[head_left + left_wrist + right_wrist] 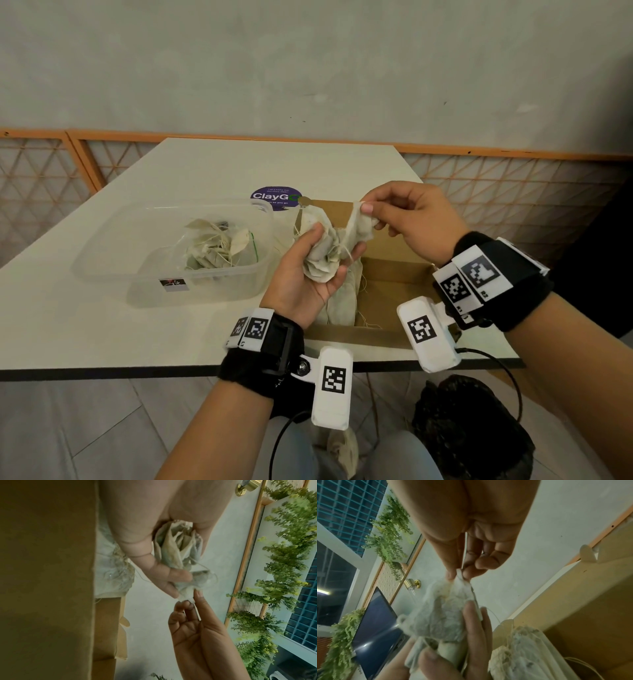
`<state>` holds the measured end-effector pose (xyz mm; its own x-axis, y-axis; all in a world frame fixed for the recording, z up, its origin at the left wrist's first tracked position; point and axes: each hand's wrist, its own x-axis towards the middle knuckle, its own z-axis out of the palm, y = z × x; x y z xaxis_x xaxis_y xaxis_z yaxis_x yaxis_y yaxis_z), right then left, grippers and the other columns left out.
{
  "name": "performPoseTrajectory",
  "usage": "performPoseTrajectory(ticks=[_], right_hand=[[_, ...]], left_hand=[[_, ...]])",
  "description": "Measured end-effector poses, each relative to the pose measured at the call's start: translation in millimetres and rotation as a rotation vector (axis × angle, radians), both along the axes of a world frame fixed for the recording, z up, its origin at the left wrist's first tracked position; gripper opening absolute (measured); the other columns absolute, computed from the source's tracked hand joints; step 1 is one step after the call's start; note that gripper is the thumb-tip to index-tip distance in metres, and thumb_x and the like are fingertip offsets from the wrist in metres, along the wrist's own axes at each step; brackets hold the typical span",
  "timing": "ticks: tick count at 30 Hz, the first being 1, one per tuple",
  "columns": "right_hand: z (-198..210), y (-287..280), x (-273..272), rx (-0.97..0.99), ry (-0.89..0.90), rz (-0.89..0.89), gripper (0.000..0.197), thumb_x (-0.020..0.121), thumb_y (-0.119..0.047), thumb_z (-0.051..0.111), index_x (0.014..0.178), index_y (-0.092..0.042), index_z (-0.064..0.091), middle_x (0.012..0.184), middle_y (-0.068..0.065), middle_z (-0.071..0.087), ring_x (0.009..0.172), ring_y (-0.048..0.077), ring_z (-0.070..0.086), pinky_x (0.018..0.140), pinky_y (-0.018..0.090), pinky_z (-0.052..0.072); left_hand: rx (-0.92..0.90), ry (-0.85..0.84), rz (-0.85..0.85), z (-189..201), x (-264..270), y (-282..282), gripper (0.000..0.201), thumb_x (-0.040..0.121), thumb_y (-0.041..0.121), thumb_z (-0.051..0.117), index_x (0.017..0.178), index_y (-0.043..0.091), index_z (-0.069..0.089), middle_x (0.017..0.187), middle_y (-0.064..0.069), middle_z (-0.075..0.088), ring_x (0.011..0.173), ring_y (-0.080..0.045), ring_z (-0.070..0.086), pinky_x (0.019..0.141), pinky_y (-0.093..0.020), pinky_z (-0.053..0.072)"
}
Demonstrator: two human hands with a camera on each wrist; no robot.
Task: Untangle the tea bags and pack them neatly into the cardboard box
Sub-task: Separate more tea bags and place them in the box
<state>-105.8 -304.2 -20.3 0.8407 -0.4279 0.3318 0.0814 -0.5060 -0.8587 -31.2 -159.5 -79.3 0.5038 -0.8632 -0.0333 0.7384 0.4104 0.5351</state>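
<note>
My left hand (pixel 317 263) grips a tangled clump of pale tea bags (pixel 323 255) over the open cardboard box (pixel 387 291). My right hand (pixel 371 209) pinches the top corner of one tea bag (pixel 359 222) in that clump between thumb and fingers. The left wrist view has the clump (pixel 178 550) in my left hand's curled fingers, and my right fingertips (pixel 187 603) nip its far end. In the right wrist view the pinched tea bag (pixel 443 609) hangs below my right hand (pixel 458 573). Several tea bags (pixel 342 301) lie along the box's left side.
A clear plastic tub (pixel 178 260) with more tangled tea bags (pixel 215 250) stands left of the box on the white table (pixel 137 335). A purple round sticker (pixel 274 198) lies behind the box. A black bag (pixel 472 428) sits on the floor at lower right.
</note>
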Motion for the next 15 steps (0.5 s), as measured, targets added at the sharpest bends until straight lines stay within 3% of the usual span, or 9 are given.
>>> performPoseTrajectory(ticks=[5,8,12,15], right_hand=[[-1,0,1,0.009,0.031,-0.009,0.010,0.089,-0.016,0.059,0.081,-0.021,0.062,0.072,0.000,0.062,0.063,0.006,0.057,0.051,0.015,0.043],[-3,0,2,-0.057,0.066,-0.072,0.012,0.092,-0.023,0.054,0.080,-0.023,0.056,0.070,0.001,0.063,0.063,0.006,0.058,0.058,0.016,0.042],[-2,-8,0,-0.039,0.087,-0.105,0.012,0.092,-0.027,0.054,0.080,-0.026,0.056,0.059,-0.012,0.061,0.051,-0.005,0.054,0.060,0.015,0.041],[2,-16,-2,-0.037,0.148,-0.084,0.012,0.092,-0.024,0.055,0.081,-0.024,0.057,0.056,-0.012,0.060,0.061,0.006,0.057,0.069,0.027,0.049]], left_hand=[[0.017,-0.016,-0.047,0,0,1,0.038,0.086,0.033,0.054,0.115,0.010,0.057,0.119,-0.013,0.065,0.117,-0.029,0.059,0.059,-0.019,0.055],[0.031,-0.013,-0.054,-1,0,0,0.043,0.086,0.035,0.054,0.120,0.010,0.059,0.120,-0.013,0.064,0.117,-0.029,0.058,0.060,-0.020,0.057],[0.055,-0.043,-0.039,-3,1,0,0.047,0.084,0.033,0.055,0.126,0.012,0.056,0.123,-0.012,0.064,0.117,-0.028,0.059,0.061,-0.021,0.057],[0.069,-0.022,0.006,-5,3,-1,0.051,0.083,0.032,0.059,0.128,0.009,0.053,0.127,-0.014,0.061,0.121,-0.030,0.056,0.060,-0.022,0.057]])
